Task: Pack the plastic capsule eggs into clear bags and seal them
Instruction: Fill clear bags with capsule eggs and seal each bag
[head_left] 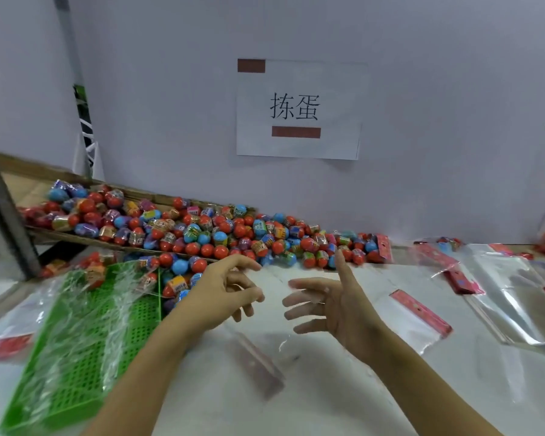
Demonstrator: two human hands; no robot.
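Left hand (224, 294) and right hand (331, 305) raised over the white table (343, 404), fingers loosely spread, apparently inside or behind a blurred clear bag (265, 350). Capsule eggs (202, 231) heaped along the wall behind; more empty bags (513, 297) stacked at right.

Both bare forearms are reaching forward, converging toward the middle. The left hand (225, 292) is hanging palm-down with fingers loosely curled. The right hand (331, 305) is facing it, palm turned inward, fingers spread and relaxed, thumb pointing up.
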